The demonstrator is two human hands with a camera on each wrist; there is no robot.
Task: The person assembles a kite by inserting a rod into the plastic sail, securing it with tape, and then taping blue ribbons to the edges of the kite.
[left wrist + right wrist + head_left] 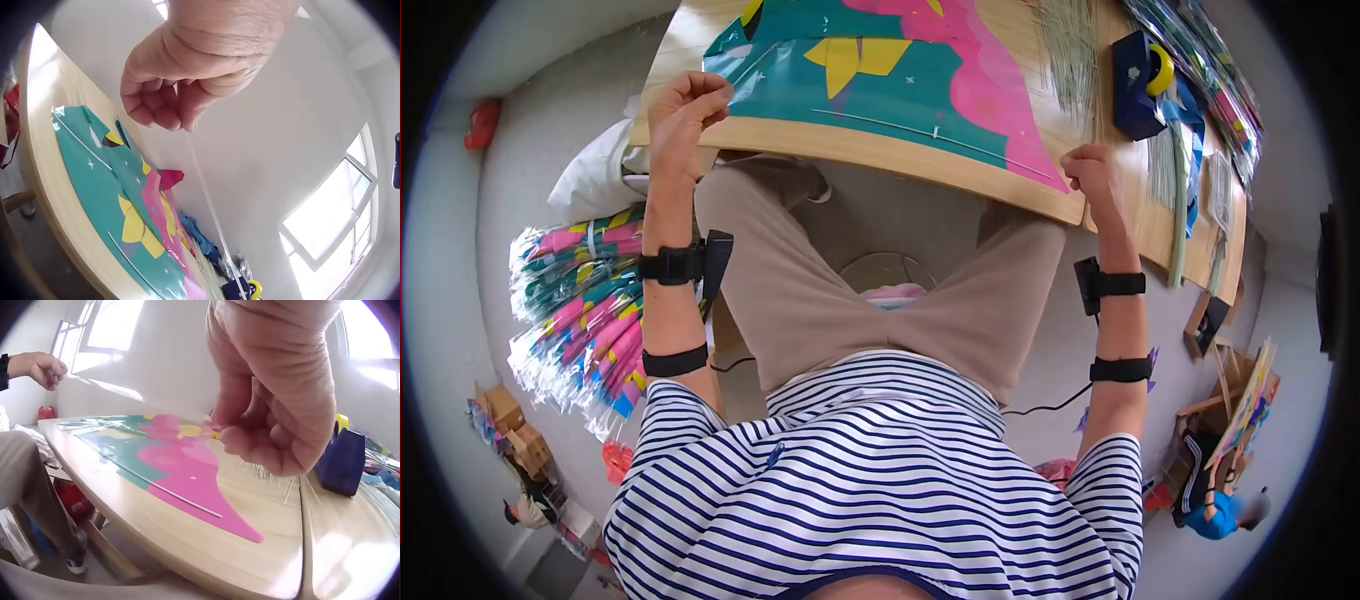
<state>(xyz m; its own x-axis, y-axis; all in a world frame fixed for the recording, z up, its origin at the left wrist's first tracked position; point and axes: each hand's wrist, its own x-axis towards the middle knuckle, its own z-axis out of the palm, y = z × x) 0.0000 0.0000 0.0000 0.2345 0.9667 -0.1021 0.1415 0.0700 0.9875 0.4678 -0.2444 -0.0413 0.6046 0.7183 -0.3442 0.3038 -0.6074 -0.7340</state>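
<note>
A clear strip of tape (206, 187) stretches between my two hands above the table. My left hand (683, 115) pinches one end between thumb and fingertips, over the table's left corner. At the other end my right hand (1097, 178) pinches the strip, fingers curled, near the table's front right. Below lies a teal and pink printed sheet (880, 95) with yellow shapes, spread flat. Along its near edge runs a thin white rod (181, 498). Another thin rod (84, 142) lies on the sheet's left side.
A dark blue tape dispenser (1135, 100) with a yellow core stands at the right. Beside it lie thin sticks (1068, 50) and wrapped rolls (1205, 80). Bundles of colourful wrapped sheets (585, 300) are to my left. Another person (1220, 512) is in the background right.
</note>
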